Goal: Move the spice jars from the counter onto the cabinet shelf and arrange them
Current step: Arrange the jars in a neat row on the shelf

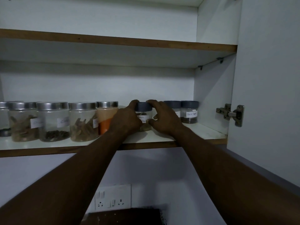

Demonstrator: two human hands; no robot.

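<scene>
Both forearms are stretched up toward twelve o'clock; a blue-lidded spice jar (143,116) is gripped between left hand (125,118) and right hand (164,117) on the cabinet shelf (203,132). Eight jars appear shelved; the counter is unseen.

Jars (53,121) in row on shelf (162,138); hinge (231,114) right.
</scene>
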